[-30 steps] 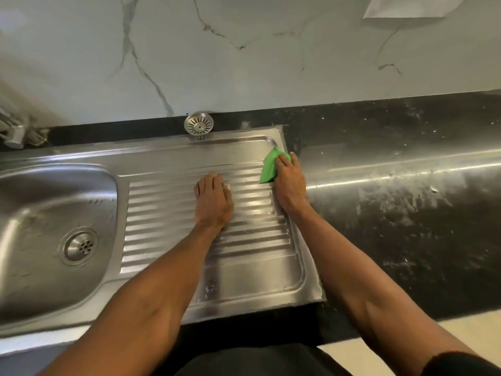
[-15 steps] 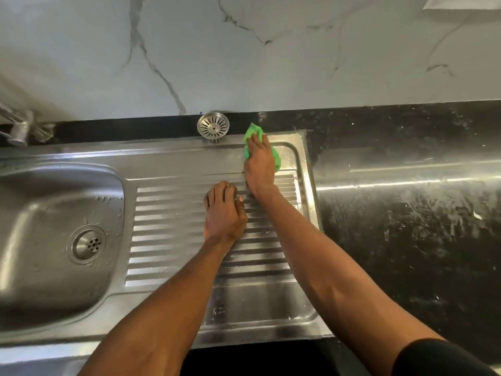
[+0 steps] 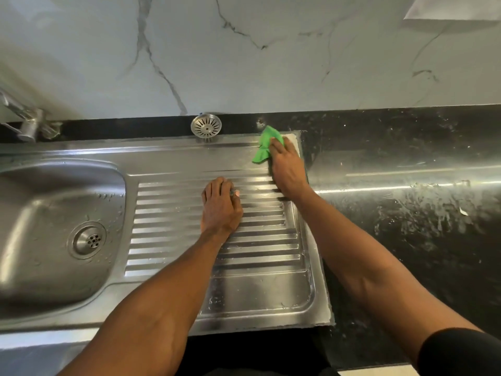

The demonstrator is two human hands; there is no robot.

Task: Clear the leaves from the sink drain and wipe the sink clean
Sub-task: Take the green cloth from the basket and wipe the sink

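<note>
A steel sink unit fills the left and middle, with a basin (image 3: 40, 213) at the left and a ribbed drainboard (image 3: 173, 240) to its right. The basin's drain (image 3: 90, 240) shows no leaves. My right hand (image 3: 287, 169) presses a green cloth (image 3: 264, 143) onto the drainboard's far right corner. My left hand (image 3: 221, 207) rests on the ribs in the middle of the drainboard, fingers loosely curled and holding nothing. A round steel drain strainer (image 3: 206, 125) stands at the back, against the wall.
A black stone counter (image 3: 406, 213) with pale smears runs to the right of the sink. A marble-patterned wall (image 3: 244, 50) rises behind. Part of a tap (image 3: 24, 118) shows at the far left. A white sheet (image 3: 447, 9) hangs at top right.
My right hand has swept the green cloth along the back of the drainboard, left and then right again, to its far right corner. My left hand stays on the ribs.
</note>
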